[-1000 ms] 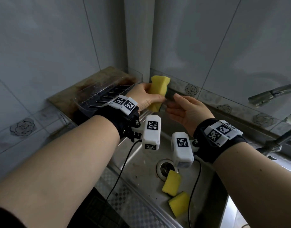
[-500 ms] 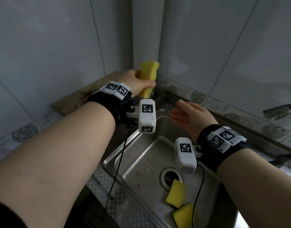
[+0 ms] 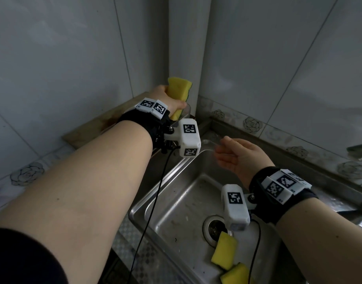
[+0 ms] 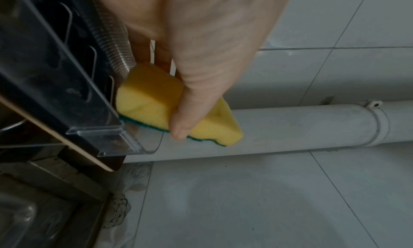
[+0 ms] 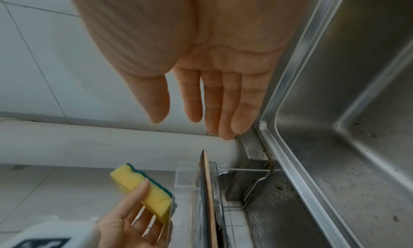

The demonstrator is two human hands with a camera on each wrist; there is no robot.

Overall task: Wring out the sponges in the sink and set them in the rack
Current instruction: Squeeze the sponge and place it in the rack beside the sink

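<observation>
My left hand (image 3: 168, 99) grips a yellow sponge with a green scouring side (image 3: 179, 93) (image 4: 154, 103) (image 5: 143, 190), thumb across its yellow face. It holds the sponge upright over the end of the clear plastic rack (image 4: 107, 135) (image 3: 186, 110), which sits on a wooden board left of the sink. My right hand (image 3: 237, 156) (image 5: 201, 101) hovers above the steel sink (image 3: 176, 201) with fingers straight and nothing in it. Two more yellow sponges (image 3: 225, 251) (image 3: 235, 274) lie on the sink floor next to the drain (image 3: 214, 228).
A white pipe (image 4: 290, 126) runs up the tiled corner behind the rack. A wooden board (image 3: 90, 130) carries the rack. A tap (image 3: 358, 148) shows at the right edge. Black cables hang from both wrist cameras into the sink area.
My left hand has carried the sponge left and away from the sink to the rack's end. My right hand let go of the sponge and drew back over the sink, fingers straight.
</observation>
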